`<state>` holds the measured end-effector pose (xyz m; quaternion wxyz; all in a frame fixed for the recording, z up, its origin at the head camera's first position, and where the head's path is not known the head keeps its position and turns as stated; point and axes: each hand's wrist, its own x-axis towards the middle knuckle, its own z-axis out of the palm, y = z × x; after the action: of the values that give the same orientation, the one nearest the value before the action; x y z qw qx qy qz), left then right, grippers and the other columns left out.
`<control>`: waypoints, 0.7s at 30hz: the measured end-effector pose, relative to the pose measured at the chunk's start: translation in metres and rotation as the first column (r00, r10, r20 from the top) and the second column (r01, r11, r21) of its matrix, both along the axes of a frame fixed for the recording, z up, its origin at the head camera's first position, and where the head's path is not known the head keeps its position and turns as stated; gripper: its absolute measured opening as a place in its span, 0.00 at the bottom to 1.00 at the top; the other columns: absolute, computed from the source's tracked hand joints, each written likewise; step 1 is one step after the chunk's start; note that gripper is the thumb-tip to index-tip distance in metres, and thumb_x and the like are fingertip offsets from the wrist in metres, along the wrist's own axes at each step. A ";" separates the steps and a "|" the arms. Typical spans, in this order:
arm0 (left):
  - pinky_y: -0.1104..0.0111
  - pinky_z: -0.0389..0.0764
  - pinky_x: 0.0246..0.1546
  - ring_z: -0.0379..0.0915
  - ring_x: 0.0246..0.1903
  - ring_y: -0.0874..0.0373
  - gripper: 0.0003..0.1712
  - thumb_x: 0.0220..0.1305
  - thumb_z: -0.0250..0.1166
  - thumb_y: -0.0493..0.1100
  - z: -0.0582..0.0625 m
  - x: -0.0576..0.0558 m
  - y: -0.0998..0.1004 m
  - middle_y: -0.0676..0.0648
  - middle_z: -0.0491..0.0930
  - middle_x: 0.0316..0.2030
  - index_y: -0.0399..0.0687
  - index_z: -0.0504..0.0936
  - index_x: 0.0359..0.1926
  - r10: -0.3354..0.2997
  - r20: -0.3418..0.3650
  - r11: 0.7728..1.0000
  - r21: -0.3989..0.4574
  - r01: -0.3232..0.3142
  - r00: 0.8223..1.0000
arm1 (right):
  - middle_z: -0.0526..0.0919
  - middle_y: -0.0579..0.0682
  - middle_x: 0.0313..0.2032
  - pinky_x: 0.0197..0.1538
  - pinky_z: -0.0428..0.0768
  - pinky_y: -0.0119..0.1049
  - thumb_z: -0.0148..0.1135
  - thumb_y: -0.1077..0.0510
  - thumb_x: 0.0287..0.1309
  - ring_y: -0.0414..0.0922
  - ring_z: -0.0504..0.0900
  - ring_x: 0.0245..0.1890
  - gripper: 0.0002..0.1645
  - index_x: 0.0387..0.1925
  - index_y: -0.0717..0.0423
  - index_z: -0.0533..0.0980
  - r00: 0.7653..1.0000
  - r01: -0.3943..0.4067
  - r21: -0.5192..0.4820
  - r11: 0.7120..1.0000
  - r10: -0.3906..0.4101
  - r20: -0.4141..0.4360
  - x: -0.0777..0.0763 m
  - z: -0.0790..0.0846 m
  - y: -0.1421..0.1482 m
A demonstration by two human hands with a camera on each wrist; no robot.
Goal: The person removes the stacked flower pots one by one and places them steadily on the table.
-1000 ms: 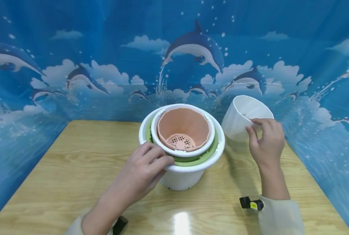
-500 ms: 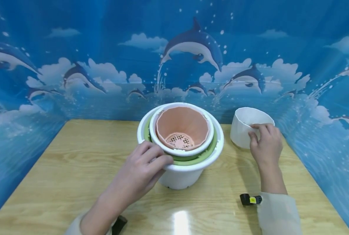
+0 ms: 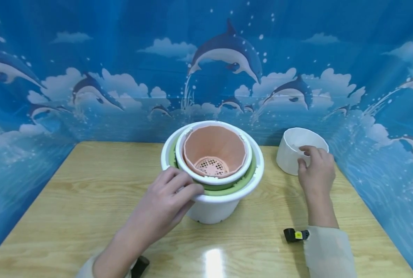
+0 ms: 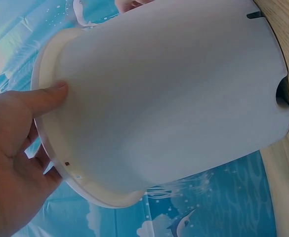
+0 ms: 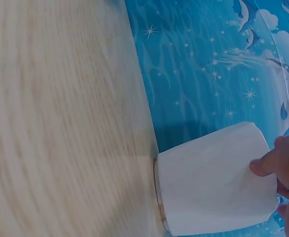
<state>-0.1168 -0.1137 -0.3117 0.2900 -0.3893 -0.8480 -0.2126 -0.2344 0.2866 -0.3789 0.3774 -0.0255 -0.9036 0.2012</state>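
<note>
Near the middle of the table stands a large white plant pot [image 3: 210,212]. Inside it nest a green pot [image 3: 232,188], a smaller white pot [image 3: 249,150] and, innermost, a terracotta-coloured pot [image 3: 215,139] with a mesh bottom. My left hand [image 3: 173,195] grips the large pot's near-left rim; the left wrist view has the thumb [image 4: 53,96] outside, under the lip. To the right, a faceted small white pot [image 3: 288,160] sits upright by the backdrop. My right hand [image 3: 317,170] holds its near rim, thumb [image 5: 263,165] on the outer wall and fingers reaching over the edge.
A wood-grain table [image 3: 88,200] carries everything. A blue dolphin-print curtain [image 3: 123,50] rises along its back and both sides, close behind the small white pot. Black wrist cameras show at both sleeves, one a black camera [image 3: 293,234] on the right.
My right hand has lowered the small white pot from a tilted, raised pose to upright on the table, slightly farther right. The left hand keeps its hold on the nested pots.
</note>
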 end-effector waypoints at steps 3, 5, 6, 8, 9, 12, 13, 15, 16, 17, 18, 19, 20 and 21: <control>0.61 0.80 0.47 0.73 0.46 0.55 0.10 0.60 0.72 0.39 0.000 0.001 -0.001 0.54 0.79 0.40 0.54 0.84 0.43 0.006 0.004 1.000 0.000 -0.006 1.000 | 0.80 0.60 0.40 0.42 0.73 0.62 0.65 0.72 0.54 0.64 0.73 0.44 0.12 0.41 0.59 0.82 1.000 -0.011 0.017 1.000 0.012 -0.028 -0.002 -0.001 -0.001; 0.61 0.80 0.47 0.73 0.46 0.55 0.10 0.60 0.72 0.40 0.001 0.001 -0.001 0.54 0.79 0.41 0.54 0.84 0.43 0.011 0.011 1.000 -0.004 -0.010 1.000 | 0.79 0.61 0.40 0.40 0.74 0.64 0.64 0.71 0.56 0.64 0.73 0.44 0.11 0.40 0.58 0.83 1.000 -0.003 0.016 1.000 0.004 -0.031 -0.001 -0.003 0.000; 0.61 0.80 0.48 0.73 0.46 0.55 0.10 0.60 0.72 0.40 0.001 0.001 -0.001 0.54 0.80 0.41 0.54 0.84 0.43 0.013 0.015 1.000 -0.007 -0.013 1.000 | 0.79 0.61 0.41 0.39 0.74 0.64 0.64 0.71 0.57 0.65 0.73 0.45 0.11 0.41 0.58 0.83 1.000 0.004 0.014 1.000 -0.004 -0.028 -0.001 -0.003 0.001; 0.61 0.80 0.48 0.73 0.47 0.55 0.10 0.60 0.72 0.40 0.001 0.002 0.000 0.54 0.80 0.41 0.55 0.85 0.43 0.016 0.020 1.000 -0.011 -0.016 1.000 | 0.79 0.61 0.42 0.38 0.74 0.65 0.63 0.69 0.59 0.64 0.73 0.46 0.12 0.43 0.57 0.84 1.000 0.027 0.007 1.000 -0.027 -0.004 0.001 -0.003 0.004; 0.61 0.79 0.49 0.73 0.47 0.55 0.10 0.60 0.72 0.40 0.001 0.002 0.000 0.54 0.80 0.41 0.55 0.85 0.43 0.018 0.020 1.000 -0.013 -0.018 1.000 | 0.79 0.61 0.44 0.39 0.74 0.66 0.61 0.68 0.61 0.64 0.73 0.47 0.12 0.44 0.57 0.84 0.999 0.036 0.004 0.999 -0.037 0.015 0.001 -0.003 0.006; 0.61 0.79 0.49 0.73 0.47 0.55 0.10 0.60 0.72 0.41 0.001 0.002 -0.001 0.54 0.80 0.41 0.55 0.85 0.43 0.023 0.015 1.000 -0.015 -0.023 1.000 | 0.78 0.62 0.49 0.44 0.74 0.67 0.59 0.63 0.64 0.64 0.72 0.52 0.16 0.51 0.56 0.83 0.994 0.061 -0.006 0.998 -0.060 0.096 0.003 0.000 0.008; 0.61 0.79 0.49 0.72 0.47 0.55 0.10 0.60 0.72 0.41 0.001 0.001 -0.001 0.54 0.80 0.41 0.55 0.85 0.43 0.024 0.013 1.000 -0.016 -0.024 1.000 | 0.77 0.63 0.51 0.47 0.73 0.67 0.58 0.61 0.64 0.64 0.72 0.54 0.18 0.54 0.56 0.82 0.989 0.068 -0.008 0.998 -0.066 0.130 0.004 0.001 0.009; 0.61 0.79 0.49 0.72 0.47 0.55 0.10 0.60 0.72 0.41 0.001 0.001 -0.001 0.54 0.80 0.41 0.55 0.85 0.43 0.024 0.009 1.000 -0.016 -0.024 1.000 | 0.75 0.64 0.56 0.50 0.72 0.69 0.57 0.57 0.66 0.65 0.70 0.58 0.23 0.60 0.55 0.78 0.978 0.076 -0.009 0.997 -0.073 0.196 0.005 0.002 0.011; 0.61 0.79 0.49 0.72 0.47 0.55 0.10 0.60 0.72 0.41 0.001 0.001 -0.001 0.53 0.80 0.41 0.55 0.85 0.43 0.023 0.007 1.000 -0.016 -0.023 1.000 | 0.73 0.64 0.59 0.51 0.71 0.70 0.56 0.55 0.66 0.66 0.69 0.60 0.25 0.64 0.55 0.76 0.970 0.080 -0.008 0.997 -0.076 0.232 0.005 0.003 0.012; 0.61 0.79 0.49 0.72 0.47 0.55 0.10 0.60 0.72 0.41 0.001 0.001 -0.001 0.53 0.80 0.41 0.55 0.85 0.43 0.023 0.007 1.000 -0.017 -0.023 1.000 | 0.72 0.65 0.61 0.52 0.71 0.71 0.56 0.54 0.66 0.67 0.67 0.62 0.28 0.66 0.54 0.73 0.963 0.081 -0.002 0.997 -0.078 0.260 0.005 0.004 0.012; 0.61 0.79 0.49 0.72 0.47 0.55 0.10 0.61 0.71 0.41 0.001 0.001 -0.001 0.53 0.80 0.41 0.55 0.85 0.43 0.022 0.007 1.000 -0.017 -0.022 1.000 | 0.69 0.65 0.63 0.53 0.70 0.72 0.56 0.53 0.66 0.69 0.66 0.63 0.30 0.69 0.54 0.70 0.953 0.081 0.007 0.997 -0.080 0.294 0.005 0.005 0.013; 0.61 0.79 0.49 0.72 0.47 0.55 0.10 0.61 0.71 0.41 0.001 0.001 -0.001 0.54 0.80 0.41 0.55 0.84 0.43 0.021 0.009 1.000 -0.017 -0.021 1.000 | 0.67 0.66 0.65 0.53 0.69 0.72 0.56 0.51 0.66 0.70 0.64 0.63 0.33 0.71 0.54 0.67 0.942 0.082 0.016 0.997 -0.082 0.326 0.006 0.005 0.013; 0.61 0.79 0.49 0.72 0.47 0.55 0.10 0.61 0.71 0.41 0.001 0.001 -0.001 0.54 0.80 0.42 0.55 0.84 0.43 0.020 0.012 1.000 -0.016 -0.020 1.000 | 0.65 0.66 0.67 0.54 0.68 0.73 0.56 0.51 0.66 0.71 0.63 0.64 0.35 0.72 0.54 0.65 0.931 0.080 0.027 0.996 -0.085 0.355 0.006 0.006 0.013; 0.60 0.79 0.49 0.72 0.47 0.55 0.10 0.61 0.71 0.41 0.001 0.001 -0.001 0.54 0.80 0.42 0.55 0.85 0.43 0.019 0.013 1.000 -0.015 -0.019 1.000 | 0.62 0.67 0.68 0.57 0.66 0.74 0.56 0.50 0.66 0.72 0.61 0.65 0.37 0.73 0.55 0.62 0.921 0.074 0.038 0.997 -0.083 0.381 0.006 0.006 0.013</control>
<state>-0.1155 -0.1150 -0.3110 0.2834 -0.3818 -0.8552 -0.2061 -0.2289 0.2992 -0.3724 0.2020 -0.0962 -0.9603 0.1666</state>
